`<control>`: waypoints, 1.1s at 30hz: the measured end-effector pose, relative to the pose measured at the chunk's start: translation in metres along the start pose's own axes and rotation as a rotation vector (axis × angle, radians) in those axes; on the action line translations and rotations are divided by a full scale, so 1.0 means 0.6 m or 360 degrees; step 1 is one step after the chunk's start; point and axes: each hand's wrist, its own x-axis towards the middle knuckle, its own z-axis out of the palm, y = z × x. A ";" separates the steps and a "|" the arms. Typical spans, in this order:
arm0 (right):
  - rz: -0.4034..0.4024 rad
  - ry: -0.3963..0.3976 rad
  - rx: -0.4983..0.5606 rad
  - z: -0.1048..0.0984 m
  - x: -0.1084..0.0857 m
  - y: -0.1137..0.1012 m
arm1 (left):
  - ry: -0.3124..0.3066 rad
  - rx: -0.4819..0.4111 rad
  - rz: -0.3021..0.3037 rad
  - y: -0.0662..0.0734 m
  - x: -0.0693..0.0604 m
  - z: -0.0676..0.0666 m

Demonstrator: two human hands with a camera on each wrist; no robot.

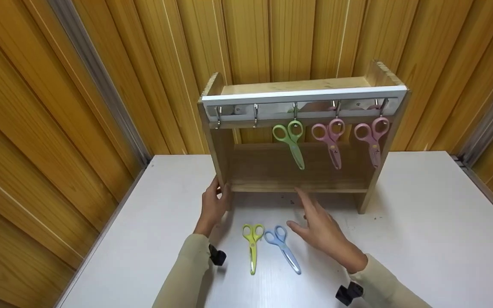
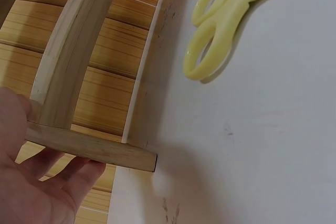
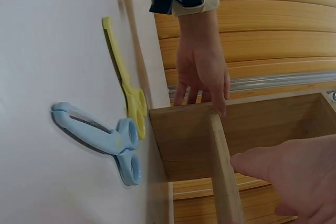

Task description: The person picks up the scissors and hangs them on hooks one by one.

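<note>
Your left hand [image 1: 215, 203] is clamped on the wooden rack [image 1: 268, 164], its thumb and fingers on opposite faces of the left side panel [image 2: 92, 147], low down near the foot. Your right hand [image 1: 321, 224] holds nothing: the fingers extend towards the front edge of the lower shelf [image 1: 263, 188], the thumb stands apart, and the forearm enters obliquely from the lower right. Your two hands are well apart. On the white table [image 1: 435, 231], in front of the rack and between your forearms, lie the yellow scissors [image 1: 253, 244] and blue scissors [image 1: 280, 242], handles towards the rack; the mark at the yellow pivot is too blurred to read. Above, the green scissors [image 1: 289, 139] hang from the middle hook, two pink scissors [image 1: 332, 137] from the hooks to its right.
</note>
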 end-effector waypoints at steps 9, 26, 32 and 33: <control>-0.0065 -0.0168 -0.0211 0.020 -0.035 -0.001 | 0.0000 0.0005 0.0020 -0.001 0.001 -0.002; -0.0313 -0.0271 -0.0518 0.052 -0.080 0.009 | 0.0007 0.0016 0.0094 -0.005 -0.001 -0.001; -0.0356 -0.0216 -0.0561 0.061 -0.081 0.014 | 0.0012 0.0043 0.0126 -0.008 0.001 -0.002; -0.0364 -0.0206 -0.0556 0.061 -0.081 0.014 | 0.0012 0.0044 0.0124 -0.008 0.001 -0.002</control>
